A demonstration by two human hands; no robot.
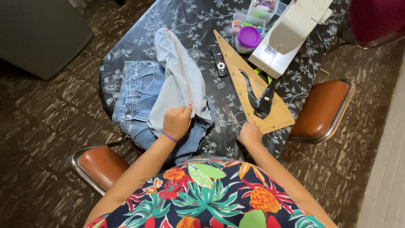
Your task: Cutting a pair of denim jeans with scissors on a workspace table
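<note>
Floral black tablecloth (198,25): left hand (176,122) pinching the jeans (168,88) hem; right hand (249,134), fingers curled together, touching the wooden ruler (249,90) corner at 3 o'clock.

the light around me is soft and even, moderately bright, with no hard beam anywhere. it seems a little stronger from the far right, where the white sewing machine (291,36) looks brightest, close to washed out on its top. the dark glossy tablecloth (198,21) carries a pale sheen at the far edge. shadows are faint: a soft one under the folded jeans (168,88) and under my left hand (177,122). the floor at the left falls off darker. the centre is sharp, stitching on the denim reads clearly. the wide lens bends the edges, so the chairs and floor curve outward. my dress, very near, looks slightly soft.
</note>
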